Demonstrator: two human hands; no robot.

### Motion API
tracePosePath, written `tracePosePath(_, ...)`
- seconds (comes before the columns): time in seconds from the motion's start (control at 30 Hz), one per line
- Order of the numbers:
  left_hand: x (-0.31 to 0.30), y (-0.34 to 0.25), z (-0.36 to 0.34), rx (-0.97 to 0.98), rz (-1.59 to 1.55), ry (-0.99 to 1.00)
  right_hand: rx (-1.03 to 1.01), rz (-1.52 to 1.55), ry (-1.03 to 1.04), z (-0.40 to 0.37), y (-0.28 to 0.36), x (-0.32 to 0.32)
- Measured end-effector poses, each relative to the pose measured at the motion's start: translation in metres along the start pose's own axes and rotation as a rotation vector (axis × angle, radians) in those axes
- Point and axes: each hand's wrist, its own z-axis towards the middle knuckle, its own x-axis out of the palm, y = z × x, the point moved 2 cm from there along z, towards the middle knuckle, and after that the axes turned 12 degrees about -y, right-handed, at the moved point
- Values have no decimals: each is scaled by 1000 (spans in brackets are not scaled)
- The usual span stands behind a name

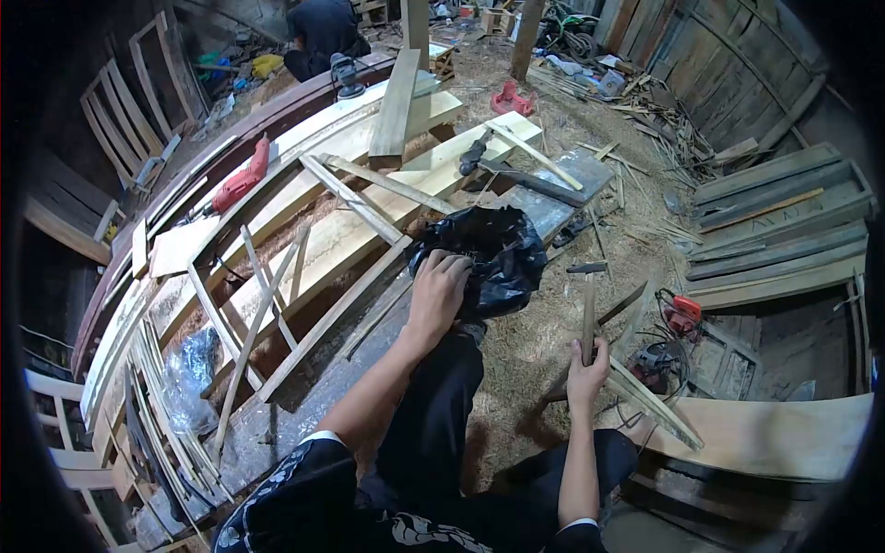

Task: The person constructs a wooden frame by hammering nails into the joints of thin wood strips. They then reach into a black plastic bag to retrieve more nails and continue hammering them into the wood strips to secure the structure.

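My left hand (437, 290) is at the near left rim of a crumpled black plastic bag (505, 276). Its fingers are bent and close together, with the tips hidden at the bag's mouth, so what they pinch does not show. The bag's inside is dark, and its contents cannot be made out. Lower right, my right hand (588, 364) is wrapped round the wooden handle of a hammer (589, 309), which stands upright with its dark head on top. Beneath the hammer lies a floor strewn with wood shavings.
Planks (323, 244) and thin wooden strips cover the bench to the left. A red power tool (241, 180), a sander (346, 76) and another hammer (475, 152) lie there. Wooden frames (784, 221) and a red power tool (682, 315) are right. A person (323, 37) crouches at the back.
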Motion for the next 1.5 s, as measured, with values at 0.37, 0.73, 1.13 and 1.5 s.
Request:
tracePosePath(0.37, -21, 1, 5, -219, -226, 83, -36, 67, 13, 1, 11, 5)
tracePosePath(0.73, -16, 0, -8, -71, -65, -36, -33, 45, 93, -1, 19, 5)
tracePosePath(1.13, 1, -10, -9, -133, 74, -82, -57, 27, 74, -2, 18, 8)
tracePosePath(1.5, -3, -7, -6, -68, -29, -175, 17, 133, 42, -11, 46, 22)
